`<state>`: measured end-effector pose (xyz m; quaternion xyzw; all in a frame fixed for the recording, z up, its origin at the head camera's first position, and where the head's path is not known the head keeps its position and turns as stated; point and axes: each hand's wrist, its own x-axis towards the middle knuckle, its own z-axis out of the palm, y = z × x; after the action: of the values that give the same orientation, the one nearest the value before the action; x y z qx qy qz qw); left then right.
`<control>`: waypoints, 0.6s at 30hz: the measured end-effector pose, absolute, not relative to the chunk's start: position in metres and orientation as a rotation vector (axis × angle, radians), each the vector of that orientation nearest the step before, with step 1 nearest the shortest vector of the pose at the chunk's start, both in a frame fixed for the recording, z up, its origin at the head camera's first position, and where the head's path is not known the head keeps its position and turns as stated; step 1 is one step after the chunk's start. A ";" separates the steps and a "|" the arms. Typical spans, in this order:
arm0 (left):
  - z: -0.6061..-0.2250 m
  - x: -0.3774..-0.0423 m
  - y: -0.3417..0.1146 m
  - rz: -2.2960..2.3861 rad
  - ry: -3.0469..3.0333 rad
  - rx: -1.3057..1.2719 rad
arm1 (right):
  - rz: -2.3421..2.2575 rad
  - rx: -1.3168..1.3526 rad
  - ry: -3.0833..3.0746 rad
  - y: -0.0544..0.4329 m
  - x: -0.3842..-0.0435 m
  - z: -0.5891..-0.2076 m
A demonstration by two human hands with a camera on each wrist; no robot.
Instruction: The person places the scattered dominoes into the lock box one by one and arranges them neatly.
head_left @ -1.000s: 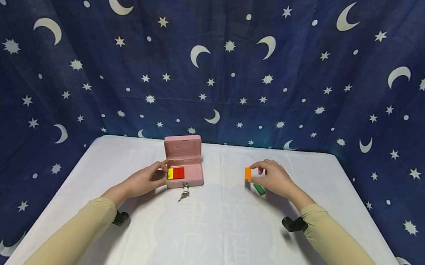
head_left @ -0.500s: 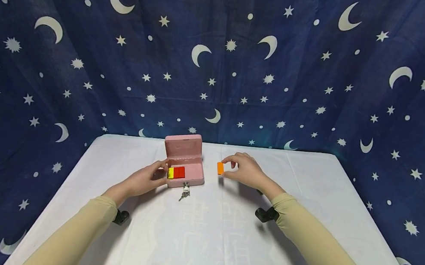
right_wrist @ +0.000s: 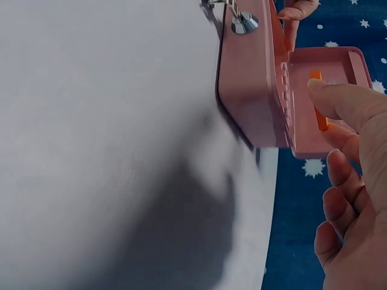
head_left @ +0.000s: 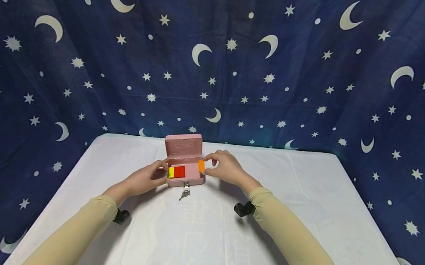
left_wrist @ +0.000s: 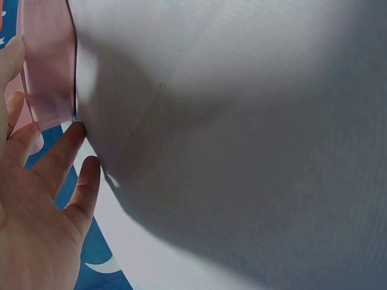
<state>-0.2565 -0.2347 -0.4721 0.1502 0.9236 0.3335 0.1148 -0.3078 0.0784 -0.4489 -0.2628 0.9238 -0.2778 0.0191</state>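
A small pink metal cash box (head_left: 192,184) stands with its lid up. Inside at its left lie a yellow block (head_left: 171,172) and red blocks (head_left: 179,172), side by side. My left hand (head_left: 148,180) holds the box's left end, thumb near the front corner and index finger farther back; the other fingers spread in the left wrist view. Pinched between thumb and fingertip of my right hand (head_left: 226,168) is an orange block (head_left: 201,166), upright over the box's right side. In the right wrist view the block (right_wrist: 319,103) overlaps the raised lid.
Keys (head_left: 184,195) hang from the lock at the box's front. A white cloth (head_left: 201,243) covers the table. Behind it hangs a dark blue curtain (head_left: 296,111) with moons and stars. Black wrist cameras (head_left: 244,209) sit under both wrists.
My right hand has carried the orange block left across the table to the box. The green block beneath it earlier is now hidden by the right arm. The left hand stays in place.
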 end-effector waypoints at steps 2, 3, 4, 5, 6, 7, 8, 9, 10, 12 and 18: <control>-0.472 -0.256 -0.235 0.981 2.704 0.431 | -0.860 -0.814 2.865 0.072 -0.309 -0.450; -0.472 -0.256 -0.235 0.982 2.702 0.429 | -0.858 -0.815 2.864 0.069 -0.310 -0.451; -0.472 -0.256 -0.234 0.982 2.699 0.426 | -0.857 -0.816 2.863 0.066 -0.310 -0.451; -0.472 -0.256 -0.234 0.982 2.698 0.423 | -0.855 -0.817 2.863 0.063 -0.311 -0.451; -0.472 -0.256 -0.234 0.983 2.697 0.420 | -0.853 -0.821 2.863 0.060 -0.311 -0.452; -0.472 -0.256 -0.234 0.983 2.697 0.419 | -0.848 -0.824 2.864 0.057 -0.311 -0.452; -0.472 -0.257 -0.234 0.984 2.698 0.420 | -0.841 -0.830 2.864 0.055 -0.311 -0.452; -0.472 -0.257 -0.234 0.984 2.700 0.423 | -0.840 -0.834 2.862 0.052 -0.311 -0.452; -0.472 -0.257 -0.234 0.983 2.701 0.427 | -0.832 -0.839 2.863 0.050 -0.312 -0.453; -0.472 -0.257 -0.235 0.982 2.707 0.434 | -0.811 -0.845 2.863 0.045 -0.312 -0.453; -0.472 -0.257 -0.236 0.975 2.714 0.449 | -0.689 -0.876 2.879 0.034 -0.314 -0.458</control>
<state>-0.2570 -0.2358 -0.4718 0.1529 0.9241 0.3321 0.1110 -0.3140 0.0340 -0.4578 -0.2837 0.9322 -0.2231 0.0274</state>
